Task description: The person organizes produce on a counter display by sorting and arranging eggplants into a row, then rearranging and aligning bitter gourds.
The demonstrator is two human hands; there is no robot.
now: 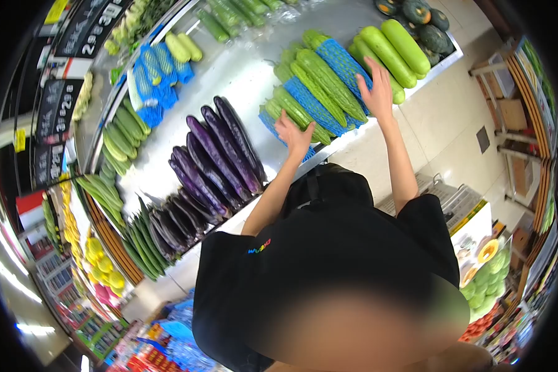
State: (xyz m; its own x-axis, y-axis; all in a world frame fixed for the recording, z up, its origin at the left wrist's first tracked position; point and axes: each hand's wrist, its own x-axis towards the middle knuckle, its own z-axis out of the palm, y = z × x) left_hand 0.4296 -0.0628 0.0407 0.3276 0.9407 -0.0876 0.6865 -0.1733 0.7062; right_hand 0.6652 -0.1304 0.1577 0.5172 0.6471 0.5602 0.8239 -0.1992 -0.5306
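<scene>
A pile of bumpy green bitter melons (322, 74) lies on the metal display counter, several of them wrapped in blue mesh netting (338, 56). My left hand (294, 133) rests at the near left end of the pile, fingers spread over a bitter melon (291, 105). At the pile's right end, my right hand (378, 93) is open with its fingers stretched out, beside a blue-netted melon and the smooth light green gourds (387, 56). Neither hand is closed around anything. Whether the right fingertips touch the produce I cannot tell.
Left of the melons lie long purple eggplants (220, 155) and cucumbers (142, 242). Dark green pumpkins (418, 15) sit at the counter's far right corner. Blue-netted vegetables (152, 77) lie farther back near price signs (59, 115). The counter's front edge (347, 139) runs before my body.
</scene>
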